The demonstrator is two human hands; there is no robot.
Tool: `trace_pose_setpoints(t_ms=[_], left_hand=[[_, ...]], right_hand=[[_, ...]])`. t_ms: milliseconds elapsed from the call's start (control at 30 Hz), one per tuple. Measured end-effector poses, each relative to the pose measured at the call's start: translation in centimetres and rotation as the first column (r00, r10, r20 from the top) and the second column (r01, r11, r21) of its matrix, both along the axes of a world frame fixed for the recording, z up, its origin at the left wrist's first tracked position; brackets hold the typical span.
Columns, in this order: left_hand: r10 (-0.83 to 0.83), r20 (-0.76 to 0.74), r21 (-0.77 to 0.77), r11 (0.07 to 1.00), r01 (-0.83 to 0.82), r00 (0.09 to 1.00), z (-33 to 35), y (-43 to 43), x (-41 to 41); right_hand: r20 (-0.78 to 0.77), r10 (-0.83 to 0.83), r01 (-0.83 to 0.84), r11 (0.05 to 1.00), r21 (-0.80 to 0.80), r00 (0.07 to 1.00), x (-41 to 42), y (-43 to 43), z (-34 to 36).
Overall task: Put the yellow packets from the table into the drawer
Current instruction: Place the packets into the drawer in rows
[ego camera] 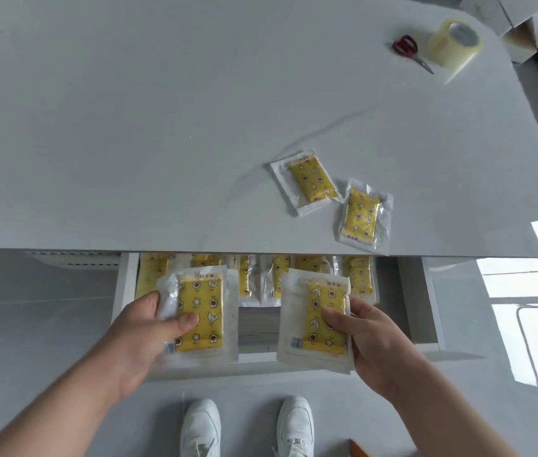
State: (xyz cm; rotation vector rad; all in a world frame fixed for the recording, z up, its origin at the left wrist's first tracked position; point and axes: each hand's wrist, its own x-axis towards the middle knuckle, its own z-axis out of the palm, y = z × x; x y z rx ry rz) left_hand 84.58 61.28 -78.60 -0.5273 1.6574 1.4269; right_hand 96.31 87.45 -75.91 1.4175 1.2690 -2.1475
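Packets (200, 311) rest in left hand (147, 336) and right hand (371, 339).

Both bare forearms reach forward, angled inward. The left hand (144, 331) pinches a packet (205, 305), thumb on top, fingers beneath. The right hand (373, 338) pinches a second packet (307, 328) the same way.

Glossy clear plastic wraps the yellow packets (310, 183); the table (129, 127) looks smooth and matt
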Motion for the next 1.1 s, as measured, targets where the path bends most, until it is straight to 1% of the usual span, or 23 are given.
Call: trace_pose_setpoints(t_ms=[100, 167, 233, 433, 600, 733, 867, 1000, 1100], left_hand=[[-0.090, -0.056, -0.102, 0.991, 0.084, 0.994, -2.3, 1.3, 0.8], [-0.122, -0.103, -0.156, 0.982, 0.105, 0.987, -3.4, 2.9, 0.9], [-0.118, -0.118, -0.204, 0.975, 0.092, 0.986, -4.5, 4.7, 0.8], [-0.131, -0.184, -0.293, 0.953, 0.073, 0.974, -7.5, 9.5, -0.4], [-0.208, -0.245, -0.415, 0.905, 0.092, 0.947, -9.7, 11.7, -2.2], [-0.251, -0.214, -0.472, 0.873, 0.125, 0.944, -11.3, 12.2, -3.0], [-0.261, -0.209, -0.508, 0.853, 0.123, 0.942, -12.1, 12.3, -3.2], [-0.243, -0.212, -0.517, 0.850, 0.102, 0.947, -12.6, 12.3, -3.3], [-0.224, -0.208, -0.530, 0.844, 0.083, 0.952, -13.2, 12.2, -3.3]], right_hand=[[0.090, 0.012, -0.020, 0.996, 0.083, 0.996, 0.8, 0.6, -1.9], [0.138, 0.030, -0.049, 0.990, 0.132, 0.990, 0.6, 1.3, -3.3], [0.170, 0.051, -0.083, 0.979, 0.188, 0.984, 0.0, 1.9, -4.8], [0.173, 0.108, -0.157, 0.940, 0.303, 0.979, -3.5, 3.1, -8.5], [0.180, 0.146, -0.203, 0.910, 0.362, 0.973, -6.6, 3.3, -10.6], [0.234, 0.162, -0.246, 0.886, 0.393, 0.959, -7.9, 3.1, -12.0], [0.233, 0.212, -0.299, 0.841, 0.451, 0.949, -8.2, 2.8, -12.5], [0.224, 0.229, -0.312, 0.816, 0.487, 0.947, -8.3, 2.6, -12.7], [0.235, 0.278, -0.362, 0.773, 0.521, 0.932, -8.3, 2.4, -12.7]])
